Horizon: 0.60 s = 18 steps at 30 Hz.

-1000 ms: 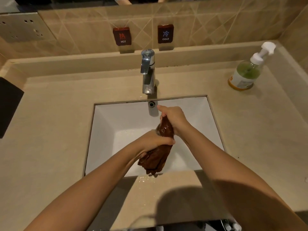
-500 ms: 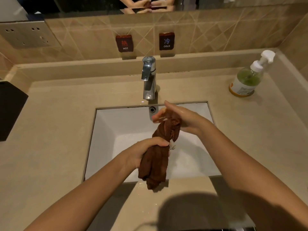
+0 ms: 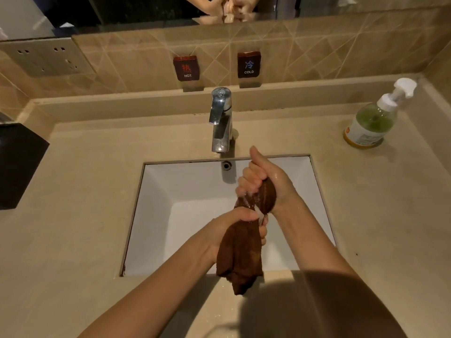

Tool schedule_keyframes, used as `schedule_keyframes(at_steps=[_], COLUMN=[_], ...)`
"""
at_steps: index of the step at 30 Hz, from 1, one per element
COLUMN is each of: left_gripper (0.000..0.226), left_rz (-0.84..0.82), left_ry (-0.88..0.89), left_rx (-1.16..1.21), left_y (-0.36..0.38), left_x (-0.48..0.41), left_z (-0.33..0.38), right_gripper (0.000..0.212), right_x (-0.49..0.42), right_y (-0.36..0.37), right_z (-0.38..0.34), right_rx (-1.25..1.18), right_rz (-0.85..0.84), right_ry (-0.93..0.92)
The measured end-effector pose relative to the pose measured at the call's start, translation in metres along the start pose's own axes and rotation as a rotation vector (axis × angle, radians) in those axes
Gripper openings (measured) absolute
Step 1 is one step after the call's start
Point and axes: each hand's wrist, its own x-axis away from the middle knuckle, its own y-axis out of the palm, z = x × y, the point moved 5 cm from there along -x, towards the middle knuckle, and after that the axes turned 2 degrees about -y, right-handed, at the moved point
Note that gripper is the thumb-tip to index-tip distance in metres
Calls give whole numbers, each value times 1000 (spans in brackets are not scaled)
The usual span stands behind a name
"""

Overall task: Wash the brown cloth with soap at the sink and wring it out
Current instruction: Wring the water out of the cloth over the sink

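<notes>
The brown cloth is wet and twisted into a rope above the white sink. My right hand is closed around its upper end, just below the chrome tap. Lower down, my left hand clasps the cloth's middle. The loose end hangs past the sink's front rim. No water runs from the tap. A pump bottle of green soap stands on the counter at the back right.
HOT and COLD signs sit on the tiled wall behind the tap. A black box lies on the counter at the left edge. A socket plate is on the wall at upper left. A mirror runs above.
My right hand opened half a second ago and has closed again around the cloth's upper end, nearer the tap. The left hand kept its hold. The view has tilted upward.
</notes>
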Motion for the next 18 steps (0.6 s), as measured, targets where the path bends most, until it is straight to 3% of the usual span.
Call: schedule_keyframes(at_steps=[3, 9, 18], left_gripper=[21, 22, 14], left_rz=[206, 390, 475], left_ry=[-12, -43, -77], left_rx=[-57, -219, -222], left_y=[-7, -16, -22], left_x=[0, -3, -8], left_z=[4, 11, 4], right_gripper=[52, 58, 62], right_x=[-3, -11, -14], right_y=[-7, -12, -12], right_z=[0, -6, -6], right_rx=[135, 475, 847], right_rz=[197, 348, 491], right_ry=[43, -58, -122])
